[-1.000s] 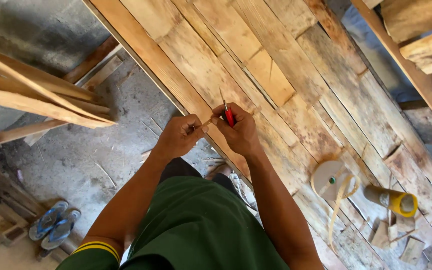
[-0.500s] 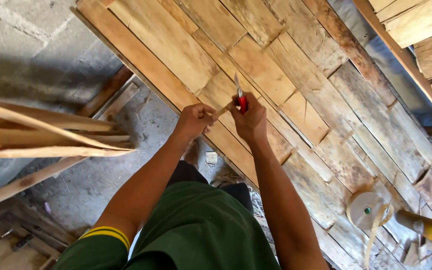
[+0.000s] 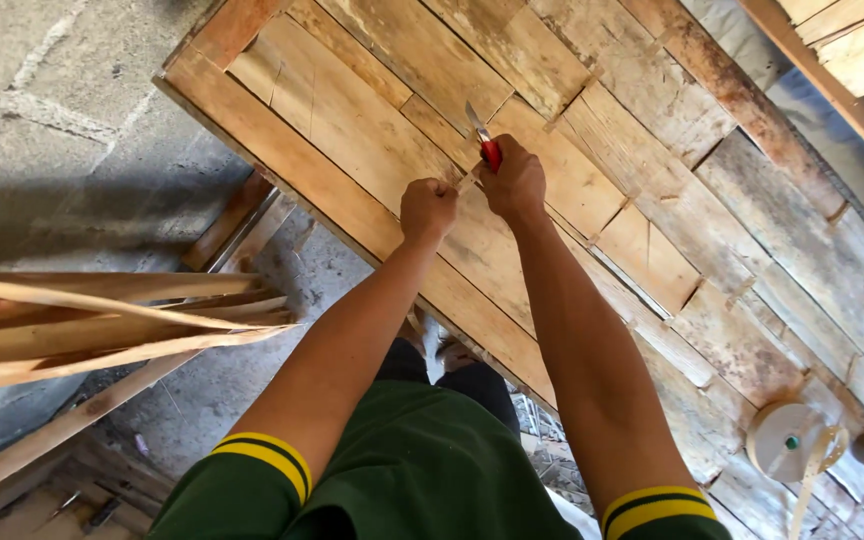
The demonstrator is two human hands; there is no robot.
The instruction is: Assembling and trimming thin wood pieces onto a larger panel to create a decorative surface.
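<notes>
Right hand (image 3: 515,183), grip pressed around a red-handled knife (image 3: 484,138) (blade up), and left hand (image 3: 428,208), pinching a thin strip (image 3: 466,181), over the plank tabletop (image 3: 352,120); pale tape roll (image 3: 784,441) lower right.

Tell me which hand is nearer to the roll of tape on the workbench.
Right. The right hand, gripping a red-handled knife, lies up and left of the tape roll; the left hand is farther left still.
</notes>
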